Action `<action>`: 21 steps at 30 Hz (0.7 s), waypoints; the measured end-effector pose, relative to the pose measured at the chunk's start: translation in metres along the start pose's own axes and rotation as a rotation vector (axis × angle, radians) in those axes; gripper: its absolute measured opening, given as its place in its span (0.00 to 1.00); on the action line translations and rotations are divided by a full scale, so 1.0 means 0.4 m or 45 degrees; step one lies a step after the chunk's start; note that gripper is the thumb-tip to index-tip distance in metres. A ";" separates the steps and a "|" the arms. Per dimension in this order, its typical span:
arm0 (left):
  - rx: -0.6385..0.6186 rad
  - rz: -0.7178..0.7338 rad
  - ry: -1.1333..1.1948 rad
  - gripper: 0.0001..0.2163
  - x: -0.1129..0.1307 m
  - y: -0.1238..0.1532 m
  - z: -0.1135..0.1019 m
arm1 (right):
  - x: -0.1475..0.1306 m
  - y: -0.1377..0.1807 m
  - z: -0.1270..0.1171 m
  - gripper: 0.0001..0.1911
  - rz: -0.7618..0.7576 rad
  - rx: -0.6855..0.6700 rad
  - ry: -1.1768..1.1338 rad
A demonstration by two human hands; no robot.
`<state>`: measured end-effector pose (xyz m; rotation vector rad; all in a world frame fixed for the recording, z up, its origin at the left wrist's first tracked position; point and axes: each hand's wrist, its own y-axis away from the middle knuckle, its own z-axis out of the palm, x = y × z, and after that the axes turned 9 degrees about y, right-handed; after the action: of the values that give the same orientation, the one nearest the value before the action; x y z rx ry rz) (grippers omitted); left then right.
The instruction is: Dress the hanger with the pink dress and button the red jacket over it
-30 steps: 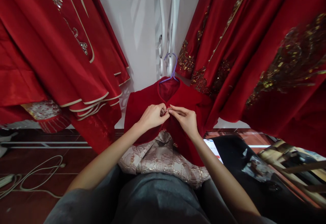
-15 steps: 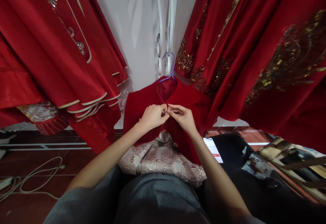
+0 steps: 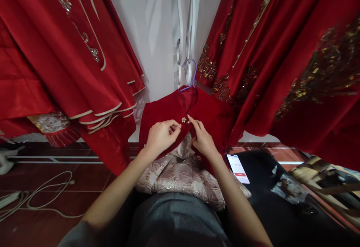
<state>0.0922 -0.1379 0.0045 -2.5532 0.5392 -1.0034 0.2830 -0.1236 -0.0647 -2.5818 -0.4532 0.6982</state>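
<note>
White wall (image 3: 152, 33) behind, red embroidered gowns (image 3: 70, 52) hanging either side. Red velvet jacket (image 3: 157, 112) on a purple hanger (image 3: 194, 75) low at centre, gold clasp (image 3: 185, 120) at its front opening. Left hand (image 3: 161, 137) pinching the jacket's edge just beside the clasp. Right hand (image 3: 203, 139) on the other edge, forefinger stretched to the clasp; grasp impossible to tell. Pale brocade (image 3: 180, 172) on the lap below, phone (image 3: 238, 163) beside.

A dressmaker's or bridal-wear shop: embroidered red gowns (image 3: 281, 59) hang on both sides (gold beadwork, cream piping), a red jacket (image 3: 208, 112) on a purple hanger (image 3: 190, 75), cables (image 3: 42, 194) across the tiled floor (image 3: 70, 164).
</note>
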 end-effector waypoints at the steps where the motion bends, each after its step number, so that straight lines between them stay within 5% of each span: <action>1: 0.020 -0.024 -0.037 0.08 -0.018 -0.003 -0.018 | 0.007 0.000 -0.001 0.47 0.025 0.019 0.043; 6: 0.022 -0.150 -0.085 0.05 -0.128 0.009 -0.062 | 0.036 -0.007 -0.006 0.27 0.141 0.159 0.078; 10: -0.009 -0.153 0.037 0.08 -0.180 0.049 -0.024 | 0.015 -0.003 0.002 0.14 0.186 0.031 0.154; 15: 0.085 -0.122 -0.002 0.10 -0.181 0.067 0.024 | -0.009 0.006 0.033 0.17 0.446 -0.109 0.359; 21: 0.095 -0.183 -0.060 0.08 -0.167 0.041 0.041 | 0.060 -0.006 -0.004 0.03 0.299 -0.320 0.285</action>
<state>0.0548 -0.1184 -0.0525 -2.5716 0.3037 -0.9884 0.3030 -0.1121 -0.0717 -2.9408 -0.1769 0.4404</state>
